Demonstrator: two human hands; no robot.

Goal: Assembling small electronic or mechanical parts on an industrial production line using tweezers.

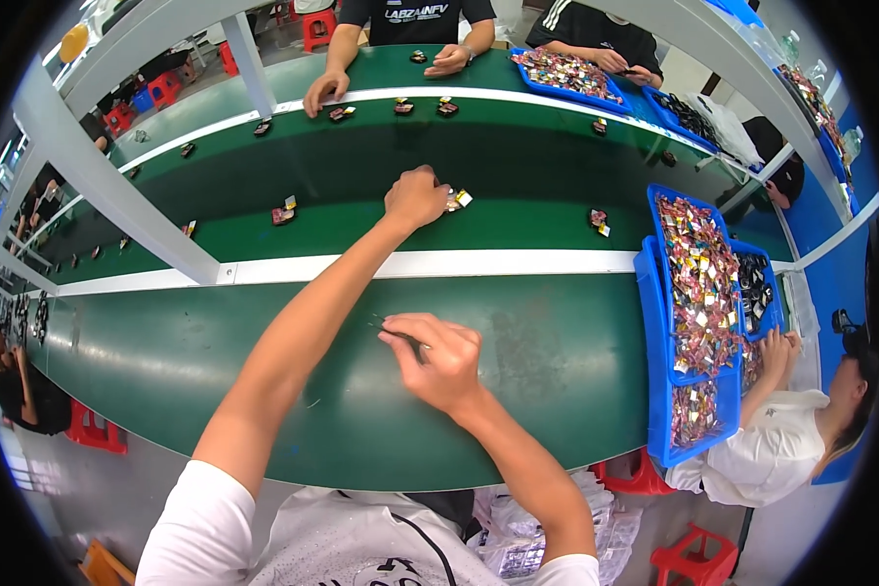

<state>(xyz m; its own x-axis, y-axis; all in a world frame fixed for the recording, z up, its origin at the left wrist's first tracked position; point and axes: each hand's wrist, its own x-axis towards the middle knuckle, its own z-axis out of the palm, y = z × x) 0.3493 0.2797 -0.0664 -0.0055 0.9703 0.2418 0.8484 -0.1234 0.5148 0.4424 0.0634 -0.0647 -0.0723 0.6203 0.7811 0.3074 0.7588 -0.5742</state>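
Observation:
My left hand (415,198) is stretched out over the green belt, back of the hand up. Its fingers are curled at a small tagged part (458,200) with white and yellow faces, partly covered by them; the fingertips are hidden. Closer to me, above the green worktop (557,332), my right hand (439,356) pinches thumb and forefinger together. From the pinch sticks out a thin, dark, wire-like piece (377,321), too fine to name. Similar small parts lie on the belt, one tagged cluster (283,211) to the left and another (599,223) to the right.
Stacked blue trays (656,391) full of small red, white and yellow parts stand at the worktop's right end. A white rail (439,264) divides worktop and belt. White frame posts (117,176) rise on the left. Co-workers sit across the belt and at the right.

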